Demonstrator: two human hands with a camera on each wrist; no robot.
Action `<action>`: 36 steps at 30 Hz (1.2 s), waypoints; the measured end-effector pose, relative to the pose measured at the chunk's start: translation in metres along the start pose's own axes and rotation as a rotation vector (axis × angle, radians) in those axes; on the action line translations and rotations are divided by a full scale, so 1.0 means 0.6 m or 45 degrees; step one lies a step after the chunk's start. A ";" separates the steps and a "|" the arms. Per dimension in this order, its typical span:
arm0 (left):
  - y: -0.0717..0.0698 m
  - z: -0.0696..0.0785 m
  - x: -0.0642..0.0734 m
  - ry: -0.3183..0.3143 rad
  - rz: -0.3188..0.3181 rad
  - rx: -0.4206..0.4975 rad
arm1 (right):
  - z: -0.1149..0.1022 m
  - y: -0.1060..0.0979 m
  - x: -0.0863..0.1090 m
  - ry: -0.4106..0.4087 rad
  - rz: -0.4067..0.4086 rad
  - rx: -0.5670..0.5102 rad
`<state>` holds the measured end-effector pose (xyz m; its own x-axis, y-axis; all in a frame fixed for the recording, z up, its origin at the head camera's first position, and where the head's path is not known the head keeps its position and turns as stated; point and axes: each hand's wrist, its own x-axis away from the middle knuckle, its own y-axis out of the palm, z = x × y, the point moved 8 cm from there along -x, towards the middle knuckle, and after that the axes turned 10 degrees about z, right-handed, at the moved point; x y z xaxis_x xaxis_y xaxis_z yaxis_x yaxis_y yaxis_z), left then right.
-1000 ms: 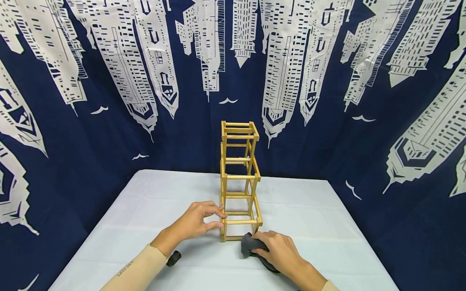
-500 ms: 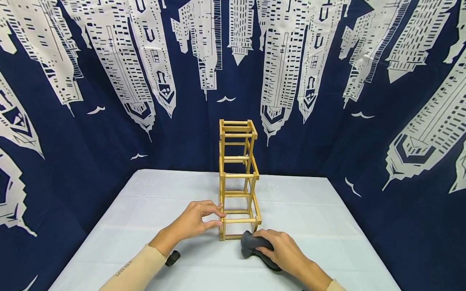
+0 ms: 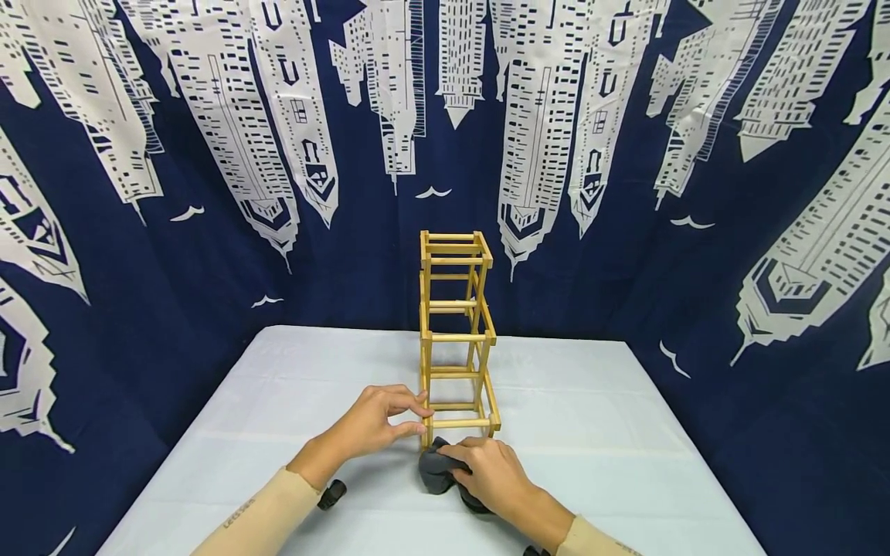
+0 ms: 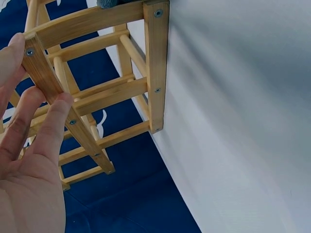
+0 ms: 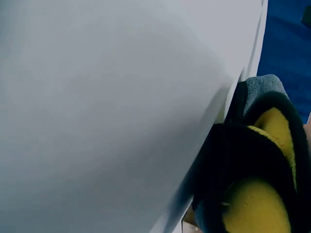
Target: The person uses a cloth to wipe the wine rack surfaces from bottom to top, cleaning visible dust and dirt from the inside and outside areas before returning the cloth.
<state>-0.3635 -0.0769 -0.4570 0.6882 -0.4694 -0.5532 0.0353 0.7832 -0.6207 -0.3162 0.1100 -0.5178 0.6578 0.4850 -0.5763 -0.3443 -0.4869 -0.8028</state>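
A tall wooden rack (image 3: 459, 337) with tiers of slats and dowels stands on the table. My left hand (image 3: 371, 421) holds its left front edge low down; in the left wrist view the fingertips (image 4: 62, 101) lie against a screwed slat. A folded dark grey cloth (image 3: 436, 469) is in my right hand (image 3: 497, 475), bunched under the fingers at the rack's bottom front rail. In the right wrist view the cloth (image 5: 257, 208) shows a yellow inner side and black edging. The cloth and hand hide most of that rail.
A white cloth covers the table (image 3: 591, 432). A navy curtain (image 3: 375, 270) printed with upside-down white buildings closes off the back and sides. A small black device (image 3: 331, 494) sits by the left wrist.
My right hand has slid left with the cloth, from the rack's right front corner towards the left one. The left hand and the rack keep their places.
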 end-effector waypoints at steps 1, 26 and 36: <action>0.000 0.000 0.001 -0.002 -0.001 0.001 | 0.000 0.000 0.000 -0.002 0.005 -0.005; 0.010 0.004 -0.004 -0.007 0.003 0.012 | 0.059 -0.104 0.055 -0.110 0.459 0.168; 0.002 0.009 -0.006 0.055 0.015 -0.070 | 0.049 -0.150 0.047 -0.259 0.634 0.087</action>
<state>-0.3622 -0.0718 -0.4527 0.6566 -0.4782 -0.5832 -0.0133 0.7658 -0.6429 -0.2863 0.1888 -0.4660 0.2628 0.3419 -0.9022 -0.6288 -0.6486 -0.4289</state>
